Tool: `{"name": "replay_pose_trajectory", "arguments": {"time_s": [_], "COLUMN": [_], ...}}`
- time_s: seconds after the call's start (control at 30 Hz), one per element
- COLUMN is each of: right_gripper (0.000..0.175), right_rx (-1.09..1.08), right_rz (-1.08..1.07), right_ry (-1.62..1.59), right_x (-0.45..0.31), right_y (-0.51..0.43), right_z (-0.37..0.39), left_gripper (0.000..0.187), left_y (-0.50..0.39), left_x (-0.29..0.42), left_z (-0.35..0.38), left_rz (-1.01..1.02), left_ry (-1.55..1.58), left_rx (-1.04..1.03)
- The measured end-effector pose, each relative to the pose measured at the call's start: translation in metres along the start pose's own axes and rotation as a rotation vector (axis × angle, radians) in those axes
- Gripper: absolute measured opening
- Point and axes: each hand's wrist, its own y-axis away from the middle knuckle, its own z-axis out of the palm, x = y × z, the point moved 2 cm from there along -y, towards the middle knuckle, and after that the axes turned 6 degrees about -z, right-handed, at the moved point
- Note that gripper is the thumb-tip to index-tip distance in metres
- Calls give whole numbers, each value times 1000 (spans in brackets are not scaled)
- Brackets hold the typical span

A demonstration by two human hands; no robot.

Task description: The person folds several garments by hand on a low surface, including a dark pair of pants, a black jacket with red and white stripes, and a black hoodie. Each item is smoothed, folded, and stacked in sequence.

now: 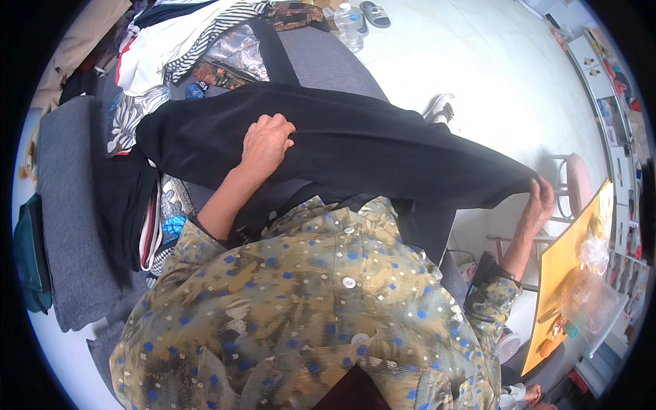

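Note:
A long black fabric garment (pixel 348 148) is stretched sideways across my lap and the grey sofa seat (pixel 328 56). My left hand (pixel 269 141) rests palm down on its upper surface, left of the middle, with fingers bent; whether they pinch the fabric is hidden. At the far right, my right hand (pixel 542 200) pinches the garment's narrow end between thumb and fingers and holds it off to the side. The fabric between both hands looks fairly taut, with a crease running along it. Another black fabric panel (pixel 433 230) hangs below it near my body.
Piled clothes (pixel 148 61) lie at the upper left, beside a rolled blue item (pixel 197 90). A grey sofa armrest (pixel 66 205) stands left. A plastic bottle (pixel 349 25) and slippers (pixel 375 14) are on the floor. A yellow tabletop (pixel 551 307) holding plastic bags (pixel 589 294) flanks my right arm.

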Motion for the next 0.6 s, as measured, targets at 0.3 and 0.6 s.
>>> {"name": "replay_pose_trajectory", "arguments": {"time_s": [0.3, 0.6], "right_gripper": [15, 12], "right_rx": [97, 125], "right_rz": [-42, 151], "right_ry": [-281, -496], "right_x": [-39, -33], "right_y": [-13, -5], "right_z": [-8, -19], "left_gripper": [6, 8], "left_y": [-2, 18], "left_x": [-4, -21], "left_z": [-2, -109], "left_rz": [-63, -95], "left_ry": [143, 324], "left_rx": [102, 365]}}
